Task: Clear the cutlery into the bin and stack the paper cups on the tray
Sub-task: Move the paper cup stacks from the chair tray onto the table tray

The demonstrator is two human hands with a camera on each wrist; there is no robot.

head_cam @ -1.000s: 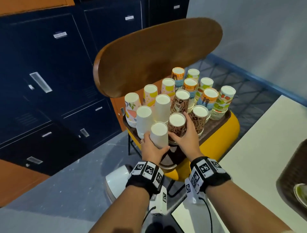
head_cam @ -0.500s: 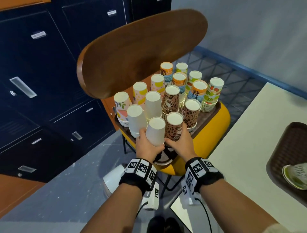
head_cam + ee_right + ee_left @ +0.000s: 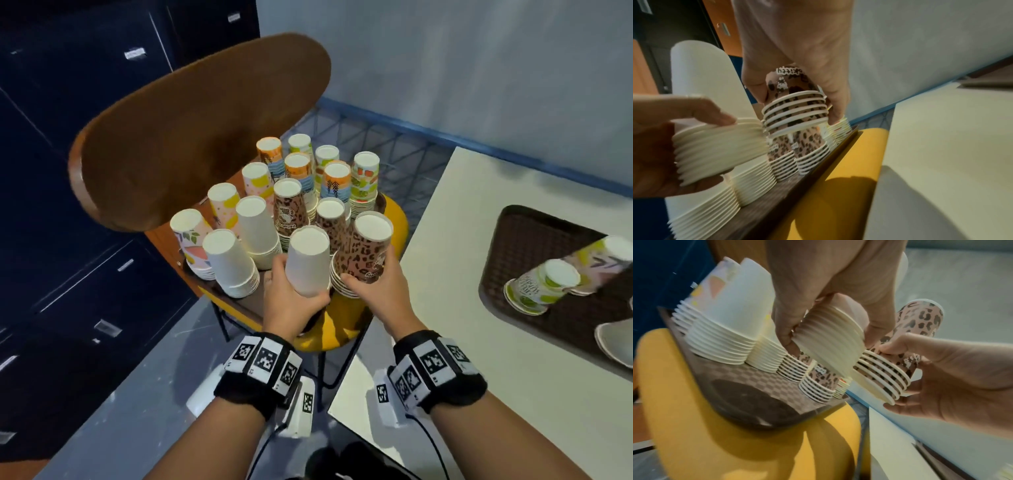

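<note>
A brown tray (image 3: 253, 301) (image 3: 760, 386) on a yellow chair seat holds several upside-down stacks of paper cups. My left hand (image 3: 291, 301) (image 3: 826, 337) grips a white cup stack (image 3: 307, 260) (image 3: 830, 344) (image 3: 715, 146), lifted off the tray and tilted. My right hand (image 3: 380, 291) (image 3: 797, 104) grips a leopard-print cup stack (image 3: 366, 250) (image 3: 797, 112) (image 3: 900, 363), also raised above the tray's near right corner. Other leopard stacks (image 3: 797, 154) stand just beneath it.
A wooden chair back (image 3: 191, 137) rises behind the cups. To the right lies a white table (image 3: 479, 308) with a second brown tray (image 3: 534, 240) holding toppled cups (image 3: 541, 284) and a plate (image 3: 613, 339). Dark cabinets (image 3: 68, 171) line the left.
Both hands have lifted their stacks off the tray and drawn them toward me and to the right. The head view swung right, showing more of the table and second tray.
</note>
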